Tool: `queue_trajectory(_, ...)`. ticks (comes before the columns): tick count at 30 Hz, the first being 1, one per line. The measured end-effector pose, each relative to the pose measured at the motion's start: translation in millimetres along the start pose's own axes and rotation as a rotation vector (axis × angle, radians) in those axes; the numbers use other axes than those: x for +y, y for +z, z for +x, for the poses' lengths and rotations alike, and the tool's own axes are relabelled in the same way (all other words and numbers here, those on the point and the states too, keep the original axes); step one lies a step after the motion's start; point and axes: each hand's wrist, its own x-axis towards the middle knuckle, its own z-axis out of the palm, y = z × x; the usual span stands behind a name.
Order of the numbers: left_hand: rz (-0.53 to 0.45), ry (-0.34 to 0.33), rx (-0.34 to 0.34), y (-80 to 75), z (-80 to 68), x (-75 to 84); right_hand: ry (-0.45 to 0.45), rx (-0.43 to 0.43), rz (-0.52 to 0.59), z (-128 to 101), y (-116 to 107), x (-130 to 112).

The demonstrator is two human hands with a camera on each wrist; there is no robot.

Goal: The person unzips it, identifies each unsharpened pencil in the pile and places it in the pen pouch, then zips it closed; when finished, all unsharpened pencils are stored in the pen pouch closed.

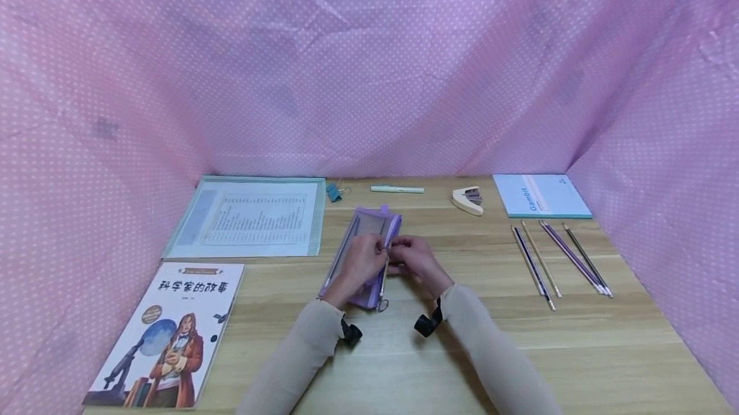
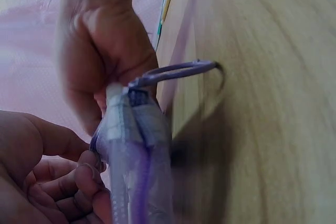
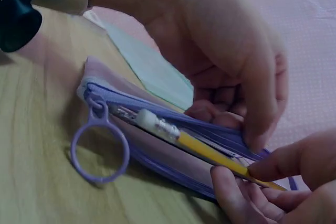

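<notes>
Left hand: I pinch the purple pencil case mouth apart.
Right hand: I pinch the yellow pencil; best slid in level.

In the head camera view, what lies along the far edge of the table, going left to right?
Clear document folder → teal binder clip → pale green pen → stapler → light blue Gambit notebook.
</notes>
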Motion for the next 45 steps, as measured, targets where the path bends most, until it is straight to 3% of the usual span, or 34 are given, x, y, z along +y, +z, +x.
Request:
queue_trajectory(6,0.008,-0.010,-0.003,0.0,0.5,0.7,-0.021,0.095,-0.084,4.6,11.1,-1.8)
queue_trajectory(16,-0.009,-0.033,-0.016,-0.4,2.0,1.6,-0.031,0.050,0.012,-3.5,6.5,-2.5)
queue_trajectory(21,-0.003,-0.033,-0.014,1.9,2.0,2.1,-0.051,0.042,-0.048,-15.1,-13.6,-5.4)
queue_trajectory(25,-0.003,-0.030,-0.005,3.3,1.9,2.3,-0.105,0.044,-0.178,-29.7,-43.6,-10.1)
queue_trajectory(28,-0.026,-0.032,-0.002,3.3,1.7,2.4,-0.151,0.091,-0.277,-40.6,-76.0,-12.3)
queue_trajectory(31,-0.041,-0.041,-0.008,2.8,1.1,1.8,-0.193,0.191,-0.387,-51.2,-115.6,-12.7)
queue_trajectory(38,-0.057,-0.069,-0.021,1.1,-0.4,0.2,-0.254,0.447,-0.782,-73.4,-210.5,-7.4)
queue_trajectory(41,-0.059,-0.062,-0.017,1.1,-0.5,-0.7,-0.221,0.458,-0.883,-81.1,-240.4,-1.5)
queue_trajectory(45,-0.055,-0.045,-0.013,2.3,0.1,-1.5,-0.159,0.406,-0.930,-88.1,-265.5,6.2)
